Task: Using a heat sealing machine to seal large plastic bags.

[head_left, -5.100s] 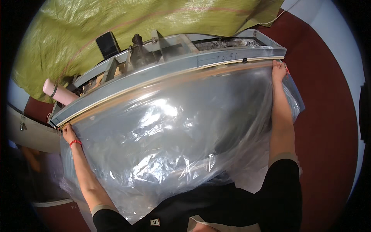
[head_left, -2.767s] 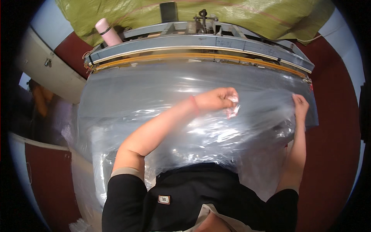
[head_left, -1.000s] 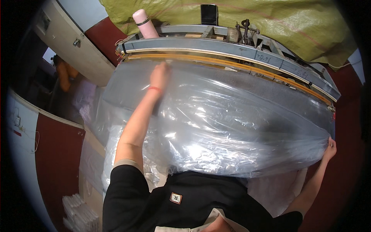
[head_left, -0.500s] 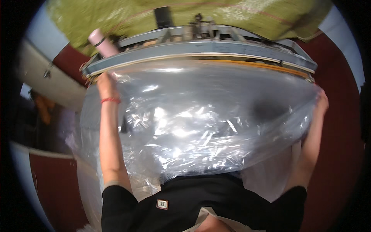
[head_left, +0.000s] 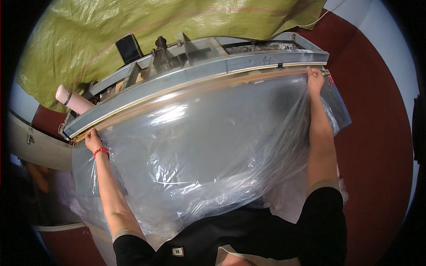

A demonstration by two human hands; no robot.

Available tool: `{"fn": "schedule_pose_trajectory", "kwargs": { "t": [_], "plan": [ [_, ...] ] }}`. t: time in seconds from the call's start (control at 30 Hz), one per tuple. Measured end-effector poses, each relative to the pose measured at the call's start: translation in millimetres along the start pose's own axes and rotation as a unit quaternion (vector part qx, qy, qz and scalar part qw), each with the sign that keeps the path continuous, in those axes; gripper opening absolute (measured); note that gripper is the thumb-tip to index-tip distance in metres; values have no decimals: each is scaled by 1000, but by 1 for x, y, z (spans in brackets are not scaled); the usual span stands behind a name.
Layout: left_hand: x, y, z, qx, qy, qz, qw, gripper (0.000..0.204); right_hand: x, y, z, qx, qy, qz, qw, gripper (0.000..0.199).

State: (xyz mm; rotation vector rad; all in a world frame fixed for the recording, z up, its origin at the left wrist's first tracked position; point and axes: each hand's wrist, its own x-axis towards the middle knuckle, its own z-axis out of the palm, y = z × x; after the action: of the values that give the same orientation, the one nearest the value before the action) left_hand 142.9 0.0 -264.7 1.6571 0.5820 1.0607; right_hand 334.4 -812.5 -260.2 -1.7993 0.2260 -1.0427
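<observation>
A wide sheet of clear plastic film (head_left: 213,128) stretches between my two hands and sags toward my body in shiny folds. My left hand (head_left: 93,140), with a red bracelet at its wrist, pinches the film's far left corner beside the end of a long grey metal bar (head_left: 195,71). At the far right, my right hand (head_left: 315,80) grips the other corner close under the same bar. The film's far edge lies along an orange-brown strip (head_left: 248,79) beneath the bar. Whether the film is one layer or a bag, I cannot tell.
Behind the bar is a metal frame with a dark upright fitting (head_left: 163,51) and a black box (head_left: 128,48). A pink bottle (head_left: 74,99) leans at its left end. Yellow-green woven sheeting (head_left: 177,20) hangs behind. A pale panel with a latch (head_left: 30,133) stands left.
My right hand has moved inward and up to the bar, carrying its film corner. The film's far edge now lies straighter along the bar. The view has turned, and my left hand still holds its corner.
</observation>
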Motion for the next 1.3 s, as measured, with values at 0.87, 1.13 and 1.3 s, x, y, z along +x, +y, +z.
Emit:
{"fn": "schedule_pose_trajectory", "kwargs": {
  "t": [0.87,1.13,1.3],
  "plan": [
    [-137,157,9,53,-358,-66,930,24,5,-40,-219,-407,93,47,908,33],
    [-200,240,38,-69,-412,-117,901,11,-76,-203,-92,-80,-113,-119,983,27],
    [-208,259,20,-46,-448,-94,888,11,-204,-324,25,178,-457,-322,810,40]
  ]
}}
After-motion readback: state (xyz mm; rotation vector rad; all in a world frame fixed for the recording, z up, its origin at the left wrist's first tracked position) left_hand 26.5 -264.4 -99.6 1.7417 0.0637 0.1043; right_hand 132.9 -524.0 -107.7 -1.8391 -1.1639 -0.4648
